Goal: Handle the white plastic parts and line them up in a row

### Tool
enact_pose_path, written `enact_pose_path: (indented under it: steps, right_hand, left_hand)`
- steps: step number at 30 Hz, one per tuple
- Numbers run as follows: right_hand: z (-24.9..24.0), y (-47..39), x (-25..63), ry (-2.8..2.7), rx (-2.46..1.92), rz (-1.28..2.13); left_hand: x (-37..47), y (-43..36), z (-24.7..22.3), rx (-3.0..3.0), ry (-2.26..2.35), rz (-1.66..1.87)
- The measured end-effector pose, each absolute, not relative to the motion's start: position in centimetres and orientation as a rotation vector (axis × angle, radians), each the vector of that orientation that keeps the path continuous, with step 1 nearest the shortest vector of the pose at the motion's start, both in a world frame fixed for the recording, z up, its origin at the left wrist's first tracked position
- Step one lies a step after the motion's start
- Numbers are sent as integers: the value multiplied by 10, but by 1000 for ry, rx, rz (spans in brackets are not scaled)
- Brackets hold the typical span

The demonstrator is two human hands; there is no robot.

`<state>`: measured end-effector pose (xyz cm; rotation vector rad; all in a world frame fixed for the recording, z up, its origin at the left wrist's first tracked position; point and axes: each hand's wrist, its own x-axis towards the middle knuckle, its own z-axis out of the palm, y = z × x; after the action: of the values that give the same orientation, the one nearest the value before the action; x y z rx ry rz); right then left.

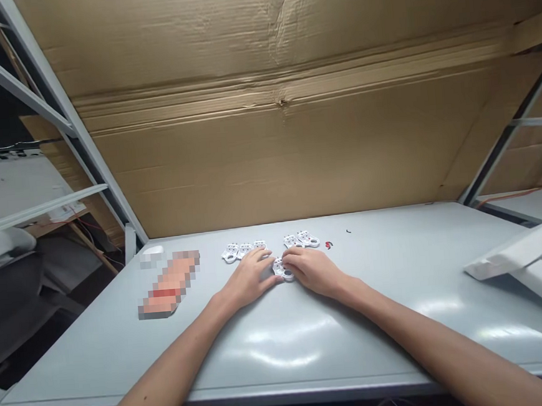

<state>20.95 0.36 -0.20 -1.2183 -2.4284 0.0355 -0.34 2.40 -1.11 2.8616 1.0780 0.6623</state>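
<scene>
A small white plastic part with a ring-shaped end [284, 271] lies on the table between my hands. My right hand [314, 268] has its fingers curled onto the part's right and upper side. From the left, my left hand [251, 278] reaches in with fingers apart, its thumb tip at the part's lower left edge. Just beyond my left fingers is a row of similar white parts [230, 252], partly covered by that hand. Two more white parts [308, 239] sit beyond my right hand. Small red and black pieces [329, 245] lie to their right.
A blurred orange-pink object [169, 286] is on the table's left side, with a white item [153, 250] behind it. White box-like pieces [533, 257] stand at the right. A cardboard wall [277, 165] closes off the back, between metal frame posts [82, 130].
</scene>
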Motion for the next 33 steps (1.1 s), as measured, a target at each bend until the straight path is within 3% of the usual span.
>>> enact_pose_path:
  steps: [5,12,16,33]
  right_hand:
    - [3,4,211,-2116,-1197,217]
    - [19,12,224,-1140,-1088,1235]
    - [21,14,230,-877,-1060,1551]
    - [15,20,232,-840,-969,1708]
  left_hand:
    - [-3,24,-11,2867,1050,714]
    - [-2,20,-4,2846,1059,664]
    - [-3,20,-3,2852,1047,678]
    - [-3,18,-1,2845,1032,681]
